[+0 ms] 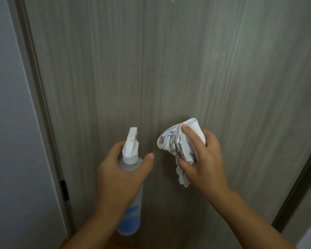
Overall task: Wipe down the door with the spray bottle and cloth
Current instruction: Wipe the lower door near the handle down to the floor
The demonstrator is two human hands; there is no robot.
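Note:
A grey-brown wood-grain door (pixel 169 69) fills most of the view in front of me. My left hand (pixel 120 173) grips a clear spray bottle (pixel 130 151) with a white trigger head and a blue label, its nozzle pointing up toward the door. My right hand (pixel 203 159) holds a bunched white cloth (pixel 171 139) close to the door at about the same height; I cannot tell whether the cloth touches the surface. A small wet glint shows at the door's top edge of view.
The door frame (pixel 41 105) runs down the left side with a black hinge (pixel 64 189) low down. A pale wall (pixel 11 123) lies left of it. Another dark frame edge (pixel 298 187) slants at the lower right. A strip of wooden floor shows at the bottom.

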